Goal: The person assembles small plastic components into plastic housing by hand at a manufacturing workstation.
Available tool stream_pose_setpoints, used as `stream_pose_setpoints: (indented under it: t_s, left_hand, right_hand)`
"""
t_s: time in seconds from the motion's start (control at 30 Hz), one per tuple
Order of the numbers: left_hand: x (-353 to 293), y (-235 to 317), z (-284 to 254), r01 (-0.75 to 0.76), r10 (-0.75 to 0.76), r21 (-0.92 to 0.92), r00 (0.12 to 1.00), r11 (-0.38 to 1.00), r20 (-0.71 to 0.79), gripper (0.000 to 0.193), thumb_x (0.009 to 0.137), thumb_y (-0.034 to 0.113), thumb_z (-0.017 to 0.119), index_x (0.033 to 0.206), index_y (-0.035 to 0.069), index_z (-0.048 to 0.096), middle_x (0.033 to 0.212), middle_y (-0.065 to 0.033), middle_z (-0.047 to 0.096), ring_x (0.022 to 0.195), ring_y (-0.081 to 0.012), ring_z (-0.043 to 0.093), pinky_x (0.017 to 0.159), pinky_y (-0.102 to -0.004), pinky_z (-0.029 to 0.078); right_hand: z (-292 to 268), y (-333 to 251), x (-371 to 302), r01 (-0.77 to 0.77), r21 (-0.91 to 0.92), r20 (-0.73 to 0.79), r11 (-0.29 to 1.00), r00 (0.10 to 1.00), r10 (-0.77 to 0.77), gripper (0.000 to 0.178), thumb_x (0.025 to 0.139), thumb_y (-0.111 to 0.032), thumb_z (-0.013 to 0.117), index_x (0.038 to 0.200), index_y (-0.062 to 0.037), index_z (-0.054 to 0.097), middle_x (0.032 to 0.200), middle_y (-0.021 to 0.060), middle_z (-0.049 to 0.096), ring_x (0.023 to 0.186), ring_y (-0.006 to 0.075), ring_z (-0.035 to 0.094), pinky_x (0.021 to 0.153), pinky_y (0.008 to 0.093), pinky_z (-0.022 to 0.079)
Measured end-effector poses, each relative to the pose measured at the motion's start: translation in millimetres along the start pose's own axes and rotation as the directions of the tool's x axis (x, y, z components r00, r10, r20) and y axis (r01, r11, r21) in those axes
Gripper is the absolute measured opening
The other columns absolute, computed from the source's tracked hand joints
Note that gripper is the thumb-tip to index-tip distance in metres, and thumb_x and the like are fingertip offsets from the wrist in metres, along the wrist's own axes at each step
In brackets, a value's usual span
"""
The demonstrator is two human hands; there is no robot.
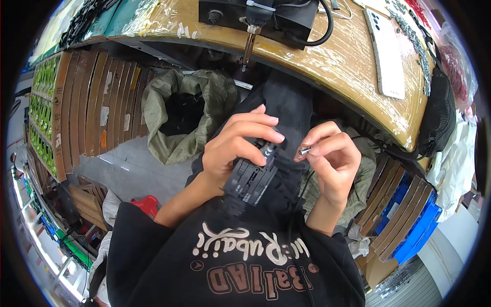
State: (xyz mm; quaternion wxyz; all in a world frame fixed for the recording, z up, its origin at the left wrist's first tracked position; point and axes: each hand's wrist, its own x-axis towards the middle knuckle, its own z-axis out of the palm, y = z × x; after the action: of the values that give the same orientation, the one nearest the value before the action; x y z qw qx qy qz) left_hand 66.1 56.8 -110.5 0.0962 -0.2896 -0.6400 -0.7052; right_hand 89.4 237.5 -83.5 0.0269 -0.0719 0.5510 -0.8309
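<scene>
In front of my chest, my left hand (pixel 240 140) is wrapped around a boxy black plastic device (pixel 251 176). Pale markings show on its surface; its exact kind cannot be made out. To the right of it, my right hand (pixel 332 161) pinches a small silver metal piece (pixel 305 150) between thumb and fingers. A gap separates this piece from the device. A thin black cord (pixel 290 220) hangs down over my dark top below the hands; where its upper end goes is hidden.
A wooden workbench (pixel 337 61) curves across ahead, bearing a soldering iron (pixel 250 43) pointing down from a black unit (pixel 286 25), and a white phone (pixel 384 53). Below stand an open green woven sack (pixel 158 123), stacked cardboard trays (pixel 92 97) and a blue crate (pixel 422 225).
</scene>
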Motion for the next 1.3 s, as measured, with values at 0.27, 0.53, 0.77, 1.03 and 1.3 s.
stream_pose_setpoints:
  t_s: [0.27, 0.53, 0.77, 1.03, 1.3]
  left_hand:
    - [-7.7, 11.0, 5.8, 0.761, -0.627, -0.617, 0.584, 0.203, 0.515, 0.031, 0.073, 0.007, 0.036, 0.104, 0.002, 0.038, 0.069, -0.0071, 0.048, 0.056, -0.0102, 0.042, 0.051, -0.0211, 0.032]
    - [-16.7, 12.5, 6.2, 0.774, -0.639, -0.580, 0.316, -0.253, 0.701, 0.033, 0.077, 0.009, 0.027, 0.107, 0.006, 0.038, 0.061, -0.0054, 0.043, 0.044, -0.0058, 0.030, 0.037, -0.0173, 0.020]
    - [-16.9, 9.3, -2.2, 0.769, -0.609, -0.530, 0.238, -0.358, 0.756, 0.034, 0.076, 0.012, 0.026, 0.107, 0.003, 0.039, 0.057, -0.0056, 0.041, 0.040, -0.0064, 0.027, 0.035, -0.0187, 0.021]
    - [-18.2, 10.1, -5.5, 0.906, -0.571, -0.418, 0.378, 0.066, 0.729, 0.030, 0.086, 0.025, 0.046, 0.104, 0.001, 0.045, 0.062, -0.0001, 0.044, 0.047, -0.0047, 0.039, 0.043, -0.0176, 0.032]
    - [-8.5, 19.1, 12.6, 0.677, -0.608, -0.393, 0.734, 0.622, 0.303, 0.026, 0.087, 0.020, 0.043, 0.100, 0.001, 0.054, 0.087, -0.0067, 0.054, 0.075, -0.0116, 0.049, 0.069, -0.0251, 0.040]
  right_hand:
    - [0.7, 3.0, -4.0, 0.041, -0.135, -0.120, 0.990, 0.991, -0.057, 0.020, 0.067, 0.013, 0.061, 0.084, 0.0043, 0.054, 0.083, 0.0153, 0.058, 0.077, 0.0203, 0.057, 0.071, 0.0277, 0.046]
    - [-8.8, -6.7, 12.1, 0.247, -0.483, -0.124, 0.840, 0.930, -0.345, 0.023, 0.064, 0.014, 0.062, 0.083, 0.0039, 0.054, 0.079, 0.0130, 0.061, 0.082, 0.0236, 0.058, 0.083, 0.0363, 0.045]
    - [-6.7, -20.4, 17.3, 0.167, -0.685, -0.018, 0.709, 0.969, -0.245, 0.022, 0.059, 0.014, 0.064, 0.078, 0.0036, 0.058, 0.075, 0.0115, 0.063, 0.071, 0.0209, 0.062, 0.075, 0.0340, 0.050]
    - [-10.1, -17.7, 17.9, 0.161, -0.600, 0.002, 0.784, 0.980, -0.200, 0.023, 0.059, 0.015, 0.063, 0.079, 0.0041, 0.058, 0.077, 0.0129, 0.062, 0.075, 0.0229, 0.062, 0.078, 0.0366, 0.049]
    - [-5.1, -15.1, 10.8, 0.229, -0.408, -0.043, 0.884, 0.962, -0.269, 0.030, 0.061, 0.017, 0.062, 0.086, 0.0032, 0.053, 0.080, 0.0137, 0.060, 0.078, 0.0236, 0.059, 0.085, 0.0442, 0.043]
